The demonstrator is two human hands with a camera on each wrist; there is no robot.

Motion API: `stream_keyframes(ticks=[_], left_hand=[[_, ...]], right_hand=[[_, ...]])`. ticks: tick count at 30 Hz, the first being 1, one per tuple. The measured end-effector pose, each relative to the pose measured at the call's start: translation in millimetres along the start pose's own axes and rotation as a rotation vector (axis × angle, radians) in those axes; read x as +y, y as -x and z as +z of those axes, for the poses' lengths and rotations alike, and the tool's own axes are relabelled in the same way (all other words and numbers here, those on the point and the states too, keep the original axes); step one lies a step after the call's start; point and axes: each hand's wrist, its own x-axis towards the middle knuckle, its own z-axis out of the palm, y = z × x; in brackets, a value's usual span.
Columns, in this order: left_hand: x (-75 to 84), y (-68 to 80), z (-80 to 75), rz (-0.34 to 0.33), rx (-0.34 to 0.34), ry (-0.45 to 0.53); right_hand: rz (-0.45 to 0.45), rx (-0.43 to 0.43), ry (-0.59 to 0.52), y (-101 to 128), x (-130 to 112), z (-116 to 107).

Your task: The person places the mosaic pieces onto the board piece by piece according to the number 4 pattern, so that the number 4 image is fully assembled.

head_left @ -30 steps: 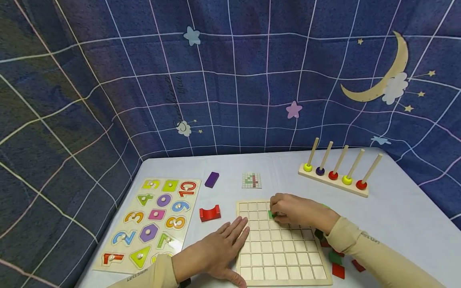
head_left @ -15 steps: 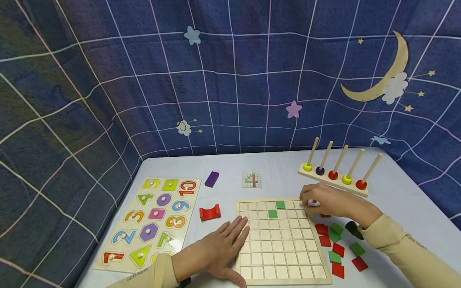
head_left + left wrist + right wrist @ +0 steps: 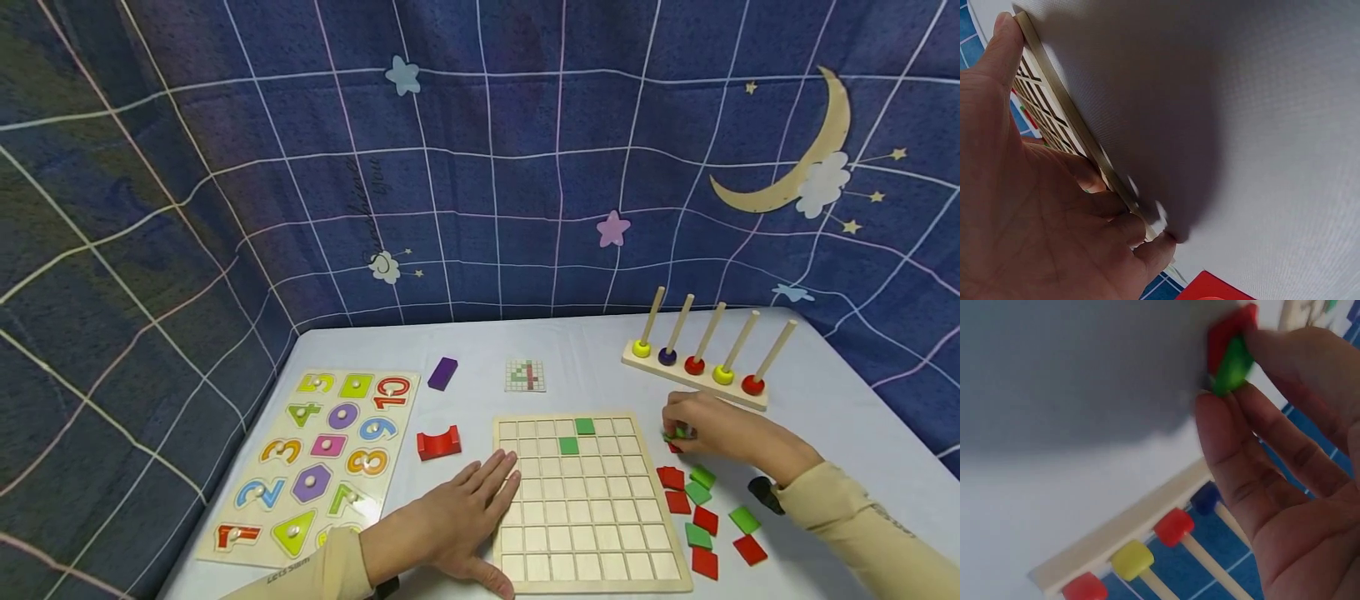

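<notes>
Tile [image 3: 1233, 365], green and tilted, sits at the fingertips of your right hand [image 3: 720, 429], just off the far right corner of the board [image 3: 577, 510]. It looks square, so no long axis stands out; what counts is that the board lies to the left of it, and that your right hand is much the nearer of the two. Your right fingers are curled and drawn close, thumb on one side and fingertips on the other, and they appear to pinch the green piece by its edges. A red tile [image 3: 1224, 331] shows right against it, partly covered; the blur hides whether you grip that one too or it only lies on the counter [image 3: 465, 400]. Your left hand [image 3: 472, 521] rests along the board's left side, fingers straight and a little spread, thumb at the near corner, touching the edge without gripping anything. Two green squares [image 3: 584, 427] sit in cells of the board's two far rows, set diagonally. Farther out, loose tiles [image 3: 705, 564] scatter along the board's right side, the rack [image 3: 681, 374] stands beyond your right hand, and the card [image 3: 517, 377] lies past the board's far edge.
</notes>
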Motion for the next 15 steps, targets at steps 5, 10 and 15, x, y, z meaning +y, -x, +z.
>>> stream_keyframes(ticks=[5, 10, 15], left_hand=[[0.7, -0.2, -0.6, -0.001, -0.009, 0.004], [2.2, 1.4, -2.5, -0.011, -0.030, 0.012], [2.4, 1.7, -4.6, -0.013, -0.032, 0.004]], right_hand=[[-0.019, 0.035, -0.002, -1, -1, 6], [-0.046, 0.054, 0.024, -8, -12, 3], [-0.154, 0.127, 0.070, -22, -30, 0]])
